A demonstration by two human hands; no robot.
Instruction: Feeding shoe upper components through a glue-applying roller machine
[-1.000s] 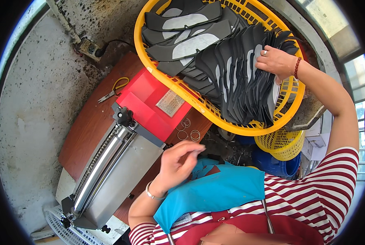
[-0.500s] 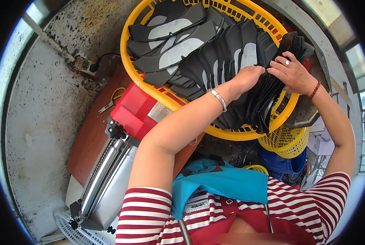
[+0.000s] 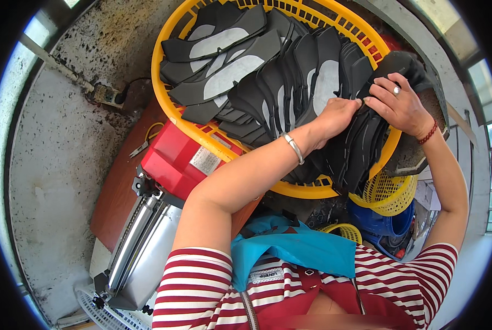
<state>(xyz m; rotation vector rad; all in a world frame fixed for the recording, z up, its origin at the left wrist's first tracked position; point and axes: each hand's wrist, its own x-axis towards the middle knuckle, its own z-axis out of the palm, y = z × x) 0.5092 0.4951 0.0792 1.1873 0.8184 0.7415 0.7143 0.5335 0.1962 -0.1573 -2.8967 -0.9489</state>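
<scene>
A yellow plastic basket (image 3: 163,102) holds many flat, curved black pieces (image 3: 199,113), several with a light grey patch. They overlap in rows and look like soft sheet cutouts. Over the basket's right side, my left hand (image 3: 339,117) pinches the edge of the black pieces, its fingertips close to those of the other hand. My right hand (image 3: 397,104) has its fingers curled on a bunch of black pieces (image 3: 403,63) at the basket's right rim. The upper end of this bunch is blurred, and my fingers partly hide it.
Left of the basket is a red and silver roller machine (image 3: 147,242) on a brown board (image 3: 114,203), with yellow-handled snips (image 3: 147,140) behind. A smaller yellow basket (image 3: 392,195) and a blue tub (image 3: 383,220) stand lower right. A stained wall (image 3: 53,181) rises at left.
The basket and machine sit slightly further left in view. The bunch at my right hand has shifted and is blurred at its top; both hands remain close together.
</scene>
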